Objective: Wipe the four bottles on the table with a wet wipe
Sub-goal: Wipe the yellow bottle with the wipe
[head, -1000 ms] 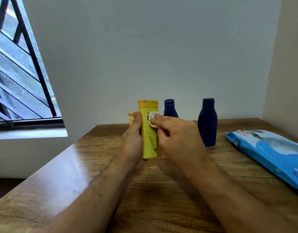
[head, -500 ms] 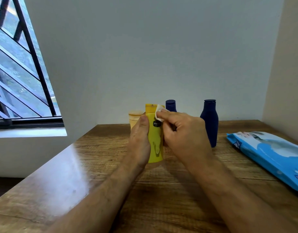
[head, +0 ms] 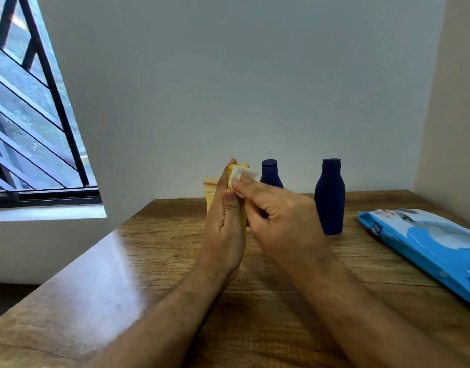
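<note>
So the left hand (head: 224,229) is wrapped around a tall yellow plastic bottle (head: 242,171), holding it upright just above the wooden table (head: 159,261), long axis pretty much vertical, and most of the bottle is hidden behind that hand. The right hand (head: 279,221) is pinched shut on a small folded white wet wipe (head: 240,177) and has it pressed up against the bottle's top, right by the cap. The two hands are basically together, touching around the bottle. My read is the cap end is getting wiped, so the wipe hand sits to the right of the bottle and any stroke would run down along that vertical axis. Behind the hands there's a short tan capped bottle (head: 210,189) peeking out on the left, a smaller dark navy bottle (head: 270,173) just past the right hand's fingers, and a bigger dark navy bottle (head: 330,197) standing further right; that one is closest to the right hand. The flat blue wet wipe pack (head: 425,245) lies on the table at far right; can't tell if its flap is open.
</note>
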The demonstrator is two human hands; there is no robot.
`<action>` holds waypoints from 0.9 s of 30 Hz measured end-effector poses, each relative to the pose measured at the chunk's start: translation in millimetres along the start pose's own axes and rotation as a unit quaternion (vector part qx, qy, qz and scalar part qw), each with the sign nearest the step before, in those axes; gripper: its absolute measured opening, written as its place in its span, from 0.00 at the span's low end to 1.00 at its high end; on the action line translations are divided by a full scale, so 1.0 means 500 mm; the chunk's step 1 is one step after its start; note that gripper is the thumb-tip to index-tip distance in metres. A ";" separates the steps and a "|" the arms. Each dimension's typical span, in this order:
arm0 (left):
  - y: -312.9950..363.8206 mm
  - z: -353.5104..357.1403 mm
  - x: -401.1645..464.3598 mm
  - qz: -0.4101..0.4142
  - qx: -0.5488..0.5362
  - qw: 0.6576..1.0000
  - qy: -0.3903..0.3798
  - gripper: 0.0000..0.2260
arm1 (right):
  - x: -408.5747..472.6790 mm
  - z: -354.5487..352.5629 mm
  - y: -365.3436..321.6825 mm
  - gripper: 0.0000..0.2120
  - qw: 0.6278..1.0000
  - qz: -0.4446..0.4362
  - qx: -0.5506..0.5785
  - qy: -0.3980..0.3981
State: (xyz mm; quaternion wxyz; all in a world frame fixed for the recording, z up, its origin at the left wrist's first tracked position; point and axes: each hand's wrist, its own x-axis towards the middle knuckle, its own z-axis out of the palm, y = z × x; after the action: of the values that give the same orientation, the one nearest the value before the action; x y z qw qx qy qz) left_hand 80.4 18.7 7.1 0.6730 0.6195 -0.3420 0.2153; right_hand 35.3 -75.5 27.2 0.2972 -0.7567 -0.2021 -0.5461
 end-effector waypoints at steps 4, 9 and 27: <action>0.001 -0.005 -0.002 0.028 0.003 1.000 0.006 0.24 | -0.003 -0.003 0.018 0.13 0.988 0.113 0.100 0.034; 0.007 -0.008 -0.005 0.031 0.025 0.999 0.007 0.21 | -0.006 -0.006 0.023 0.11 0.965 0.213 0.147 0.040; 0.009 -0.025 0.000 -0.031 0.038 0.998 -0.027 0.33 | 0.012 -0.008 0.042 0.11 0.900 0.350 0.258 -0.013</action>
State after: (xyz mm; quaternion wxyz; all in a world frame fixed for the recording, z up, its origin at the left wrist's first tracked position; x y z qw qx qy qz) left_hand 79.8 31.8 10.4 0.6462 0.6603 -0.3322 0.1901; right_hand 48.0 -93.9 29.1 0.6515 -0.6822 -0.0623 -0.3260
